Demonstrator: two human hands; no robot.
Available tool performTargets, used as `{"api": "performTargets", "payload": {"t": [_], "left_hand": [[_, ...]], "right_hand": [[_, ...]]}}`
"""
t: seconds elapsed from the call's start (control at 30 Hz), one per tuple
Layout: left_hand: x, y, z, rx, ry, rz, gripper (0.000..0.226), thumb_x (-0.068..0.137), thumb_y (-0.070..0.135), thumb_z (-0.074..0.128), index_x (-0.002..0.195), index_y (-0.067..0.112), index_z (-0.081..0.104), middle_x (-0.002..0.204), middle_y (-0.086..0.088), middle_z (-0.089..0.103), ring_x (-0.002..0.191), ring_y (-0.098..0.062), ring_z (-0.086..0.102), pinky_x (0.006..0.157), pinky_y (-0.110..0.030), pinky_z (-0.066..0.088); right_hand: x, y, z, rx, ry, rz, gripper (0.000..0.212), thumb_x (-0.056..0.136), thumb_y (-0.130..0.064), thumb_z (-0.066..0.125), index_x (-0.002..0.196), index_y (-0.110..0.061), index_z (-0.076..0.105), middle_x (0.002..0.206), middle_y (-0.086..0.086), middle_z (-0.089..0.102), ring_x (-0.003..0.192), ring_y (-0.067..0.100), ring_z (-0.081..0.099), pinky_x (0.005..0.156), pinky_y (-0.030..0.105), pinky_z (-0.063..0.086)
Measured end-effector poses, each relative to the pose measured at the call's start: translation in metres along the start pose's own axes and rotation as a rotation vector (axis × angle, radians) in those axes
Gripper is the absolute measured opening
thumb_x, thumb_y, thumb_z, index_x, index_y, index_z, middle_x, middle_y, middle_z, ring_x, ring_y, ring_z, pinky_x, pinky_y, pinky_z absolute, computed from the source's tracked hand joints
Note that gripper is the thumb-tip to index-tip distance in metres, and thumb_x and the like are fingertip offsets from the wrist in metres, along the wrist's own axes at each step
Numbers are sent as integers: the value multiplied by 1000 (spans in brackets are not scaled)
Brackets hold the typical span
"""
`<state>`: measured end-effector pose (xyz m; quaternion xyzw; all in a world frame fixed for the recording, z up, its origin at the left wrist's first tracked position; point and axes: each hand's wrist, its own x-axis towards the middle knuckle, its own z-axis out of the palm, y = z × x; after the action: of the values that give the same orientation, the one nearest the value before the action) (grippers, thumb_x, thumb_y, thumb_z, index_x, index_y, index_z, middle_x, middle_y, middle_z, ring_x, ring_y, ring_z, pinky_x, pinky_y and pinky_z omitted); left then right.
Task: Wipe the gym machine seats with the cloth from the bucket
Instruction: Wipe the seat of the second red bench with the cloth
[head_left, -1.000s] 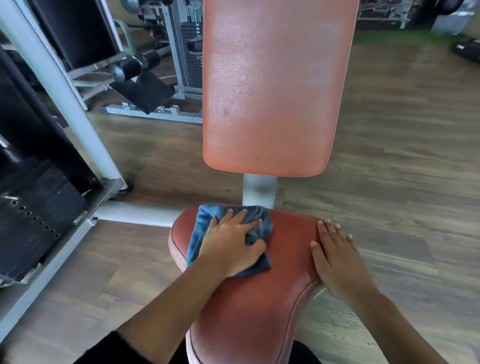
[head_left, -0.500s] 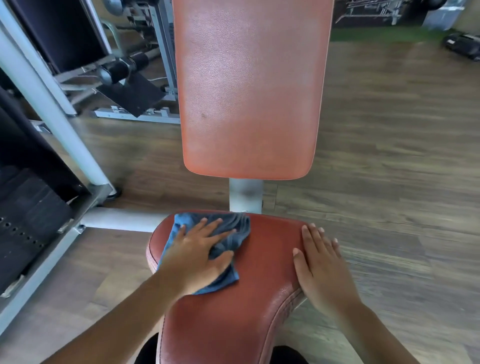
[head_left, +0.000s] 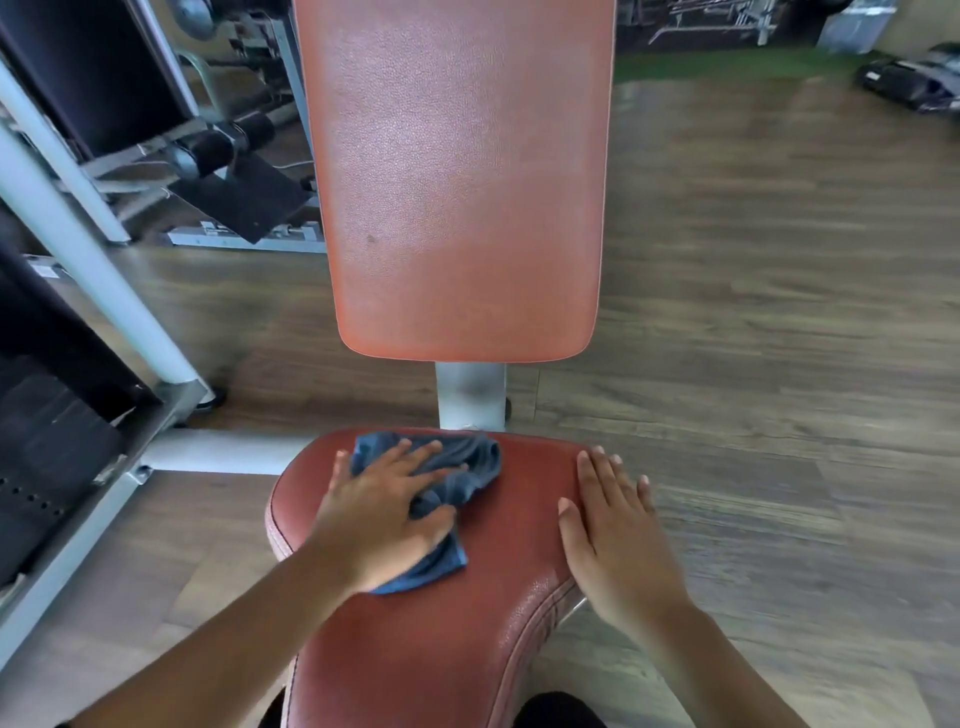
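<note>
Now, left hand (head_left: 384, 519) on cloth (head_left: 467, 462), red seat (head_left: 511, 551)

Bare hands (head_left: 618, 540), bare forearms (head_left: 223, 634), dark clothing (head_left: 556, 711)

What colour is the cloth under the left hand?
Blue, seen in the head view: the cloth under the left hand.

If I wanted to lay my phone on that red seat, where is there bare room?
Bare seat shows between the blue cloth and the right hand, and at the near end, below both hands. The far left is crowded: the left hand presses the cloth there.
</note>
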<state>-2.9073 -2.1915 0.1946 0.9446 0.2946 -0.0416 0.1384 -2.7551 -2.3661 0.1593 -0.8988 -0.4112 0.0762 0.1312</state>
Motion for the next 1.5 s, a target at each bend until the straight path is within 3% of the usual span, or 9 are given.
{"api": "performTargets", "payload": {"t": [0.17,0.3,0.4,0.6,0.77,0.97,1.17,1.37,1.5], "left_hand": [[37,34,3,-6,-32,-68,53,89,53,38,141,52,25,156,18,12,146,-16,2,110,-65,3],[2,40,11,19,-10,81,62,78,61,25,140,54,24,155,22,7,145,-8,0,115,-51,9],[-2,10,5,-16,9,31,76,66,66,12,139,53,29,155,24,10,144,-3,2,116,-39,13],[40,37,9,-4,51,-48,54,90,48,39,143,42,30,157,10,17,145,-17,7,115,-48,11],[-11,13,15,-120,110,96,69,69,60,27,135,46,44,152,20,23,143,-4,13,116,-37,17],[26,-30,-2,-87,177,-229,76,64,59,26,132,40,50,150,12,34,142,-13,22,114,-38,21],[-17,-8,12,-184,177,92,74,63,60,26,131,42,52,148,18,33,141,-6,22,116,-36,19],[17,-30,1,-96,246,-187,83,57,62,19,128,39,55,147,10,39,140,-13,27,113,-36,23],[14,5,13,-40,154,20,88,56,62,11,136,43,44,152,15,29,143,-10,18,113,-36,15]], "right_hand": [[2,-2,4,1,26,11,91,72,-50,-17,152,-11,3,160,4,-2,146,17,-7,114,32,-13],[0,-1,3,-16,28,4,90,72,-50,-17,152,-12,3,160,4,-2,146,17,-6,114,32,-13],[-1,-1,2,-15,20,5,89,73,-50,-18,151,-12,1,160,3,-3,146,15,-8,114,31,-14],[1,-2,5,-13,20,6,89,74,-51,-17,151,-11,0,160,3,-3,146,15,-9,114,31,-15],[1,-1,6,-18,26,7,88,74,-51,-16,151,-12,2,160,3,-2,146,15,-8,114,31,-16],[1,-4,5,-41,21,22,89,73,-50,-18,151,-11,1,160,3,-2,146,15,-8,111,30,-17],[2,-3,3,-63,18,17,90,74,-51,-17,151,-12,3,160,4,0,146,17,-7,114,32,-15],[2,-4,4,-48,29,23,91,73,-51,-16,152,-11,5,160,5,1,146,18,-6,114,32,-13],[1,-3,5,-49,40,17,90,73,-52,-16,152,-12,4,160,4,0,146,17,-6,113,31,-15]]}}
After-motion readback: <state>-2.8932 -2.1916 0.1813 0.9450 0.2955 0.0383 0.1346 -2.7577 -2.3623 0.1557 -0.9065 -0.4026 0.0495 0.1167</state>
